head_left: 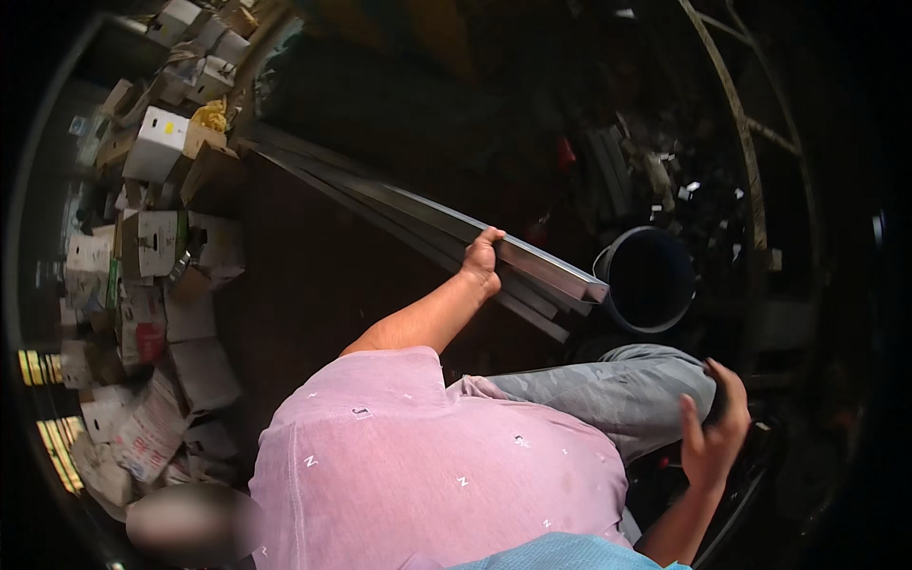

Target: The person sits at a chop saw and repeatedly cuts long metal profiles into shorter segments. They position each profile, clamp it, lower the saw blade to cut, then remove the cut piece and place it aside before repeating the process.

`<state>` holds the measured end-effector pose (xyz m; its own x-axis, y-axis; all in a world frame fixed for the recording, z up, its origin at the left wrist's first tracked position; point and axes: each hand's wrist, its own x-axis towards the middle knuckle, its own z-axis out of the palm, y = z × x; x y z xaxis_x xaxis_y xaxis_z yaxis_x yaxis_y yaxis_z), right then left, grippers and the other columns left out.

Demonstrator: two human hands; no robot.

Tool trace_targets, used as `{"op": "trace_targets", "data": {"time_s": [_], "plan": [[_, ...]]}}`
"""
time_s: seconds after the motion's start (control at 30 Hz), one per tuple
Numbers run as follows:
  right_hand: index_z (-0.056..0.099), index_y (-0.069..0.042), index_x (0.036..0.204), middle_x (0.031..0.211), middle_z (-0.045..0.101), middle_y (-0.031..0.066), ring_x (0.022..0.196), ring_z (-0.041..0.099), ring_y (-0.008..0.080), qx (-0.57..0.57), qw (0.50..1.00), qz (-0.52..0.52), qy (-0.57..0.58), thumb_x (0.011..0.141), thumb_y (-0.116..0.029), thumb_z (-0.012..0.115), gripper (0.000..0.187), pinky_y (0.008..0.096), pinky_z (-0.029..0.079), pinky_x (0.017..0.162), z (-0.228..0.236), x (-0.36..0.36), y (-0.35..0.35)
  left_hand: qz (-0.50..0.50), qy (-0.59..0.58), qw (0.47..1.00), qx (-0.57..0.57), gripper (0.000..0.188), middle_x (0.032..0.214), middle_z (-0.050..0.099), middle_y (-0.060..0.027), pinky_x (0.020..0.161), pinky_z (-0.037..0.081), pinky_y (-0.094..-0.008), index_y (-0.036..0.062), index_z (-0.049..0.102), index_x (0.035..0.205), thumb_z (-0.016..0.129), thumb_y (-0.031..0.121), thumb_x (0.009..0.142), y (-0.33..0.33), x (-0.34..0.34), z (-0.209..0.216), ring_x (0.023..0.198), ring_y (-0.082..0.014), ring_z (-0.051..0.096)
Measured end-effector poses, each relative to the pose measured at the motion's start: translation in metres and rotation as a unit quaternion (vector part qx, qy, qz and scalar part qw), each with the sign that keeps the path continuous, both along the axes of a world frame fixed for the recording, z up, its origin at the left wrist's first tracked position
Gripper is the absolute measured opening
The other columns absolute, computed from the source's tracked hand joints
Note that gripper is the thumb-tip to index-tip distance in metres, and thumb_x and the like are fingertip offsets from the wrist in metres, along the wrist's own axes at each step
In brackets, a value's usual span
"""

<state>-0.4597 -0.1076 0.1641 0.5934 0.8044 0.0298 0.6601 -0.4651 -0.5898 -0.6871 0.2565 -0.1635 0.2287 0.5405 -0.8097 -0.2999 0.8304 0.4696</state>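
Observation:
My left hand [483, 261] is closed round a long silver metal profile [546, 266], close to its nearer, right end. The profile's end face looks boxy or channel-shaped. It slants up and away to the left. Beside and beneath it, more long grey profiles [408, 233] run in much the same direction, fanned slightly apart. My right hand [715, 437] is raised beside my bent, grey-trousered knee [665, 380]. Its thumb and fingers are apart, with nothing seen in them.
A round bucket [608, 309] stands just past the profile's right end. Stacked cardboard boxes [157, 142] line the left side. Loose scraps [665, 190] and a small red object [566, 152] lie at the far right, near a tall pole [746, 142]. The background is dark.

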Motion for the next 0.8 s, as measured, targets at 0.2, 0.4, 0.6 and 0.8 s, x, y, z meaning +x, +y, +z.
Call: {"op": "trace_targets", "data": {"time_s": [0.2,0.4,0.6,0.8], "plan": [[0.062,0.001,0.15,0.15,0.066,0.0201,0.145,0.059,0.0373,-0.061,0.946,0.249,-0.197,0.076,-0.03,0.097,0.087,0.0493,0.042,0.127,0.008,-0.054,0.142,-0.046,-0.126,0.991,0.029,0.028,0.107,0.075,-0.0091,0.098,0.064,-0.0475,0.0091,0.073,0.11,0.081,0.031,0.095,-0.062,0.032,0.111,0.099,-0.0283,0.073],[0.07,-0.01,0.116,0.106,0.081,0.0146,0.099,0.081,0.0368,-0.227,0.925,0.2,-0.231,0.083,-0.019,0.088,0.038,0.0476,0.064,0.085,-0.012,-0.05,0.152,-0.094,-0.241,0.962,0.088,0.043,0.12,0.076,-0.0049,0.103,0.059,-0.0409,0.0106,0.073,0.128,0.077,0.046,0.104,-0.104,0.004,0.169,0.114,-0.0248,0.073],[0.072,-0.01,0.115,0.102,0.078,0.0142,0.096,0.078,0.0378,-0.241,0.927,0.147,-0.247,0.075,-0.009,0.089,0.043,0.0474,0.062,0.084,0.028,-0.026,0.054,0.144,-0.126,0.969,0.158,0.08,0.099,0.075,-0.0122,0.1,0.059,-0.0436,0.0022,0.072,0.108,0.062,0.081,0.1,0.052,-0.102,0.125,0.102,-0.0281,0.073],[0.072,-0.008,0.11,0.098,0.073,0.0122,0.093,0.072,0.035,-0.141,0.923,0.091,-0.346,0.068,0.003,0.084,0.045,0.0455,0.055,0.083,0.038,-0.013,-0.027,0.275,-0.105,0.946,0.136,0.069,0.09,0.062,-0.01,0.083,0.061,-0.0454,0.0037,0.057,0.108,0.089,0.061,0.088,0.109,-0.143,0.1,0.082,-0.0288,0.066]]}}
